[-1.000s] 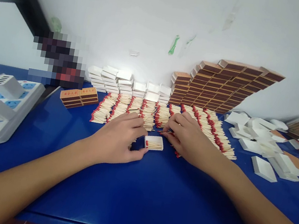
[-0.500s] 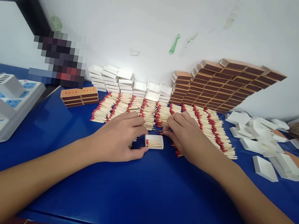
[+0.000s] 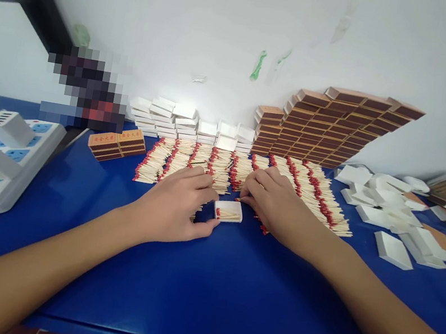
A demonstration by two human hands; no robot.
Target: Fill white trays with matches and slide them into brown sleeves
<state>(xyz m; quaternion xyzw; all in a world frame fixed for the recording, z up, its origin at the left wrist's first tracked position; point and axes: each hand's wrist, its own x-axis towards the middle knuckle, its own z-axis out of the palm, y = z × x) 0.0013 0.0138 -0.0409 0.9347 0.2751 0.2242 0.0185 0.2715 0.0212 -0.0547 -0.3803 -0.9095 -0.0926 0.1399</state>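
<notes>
A small white matchbox tray [image 3: 237,206] lies on the blue table, with a few red-headed matches [image 3: 228,215] inside. My left hand [image 3: 182,206] grips its left end between thumb and fingers. Just to the right, my right hand [image 3: 270,203] has its fingertips pinched together, and a red match head pokes out at their tips. Behind both hands spread long rows of loose matches [image 3: 320,197], partly covered by my fingers.
White trays [image 3: 183,120] are stacked along the wall. Brown matchboxes [image 3: 318,131] form a tall pile beside them, and a bundle of matchboxes [image 3: 118,144] sits left. Loose trays [image 3: 394,250] are heaped right. A power strip [image 3: 30,169] lies at the left on the blue table [image 3: 201,294].
The whole view has shifted very slightly. My left hand still holds the tray in the same spot, and my right fingertips have barely moved beside it.
</notes>
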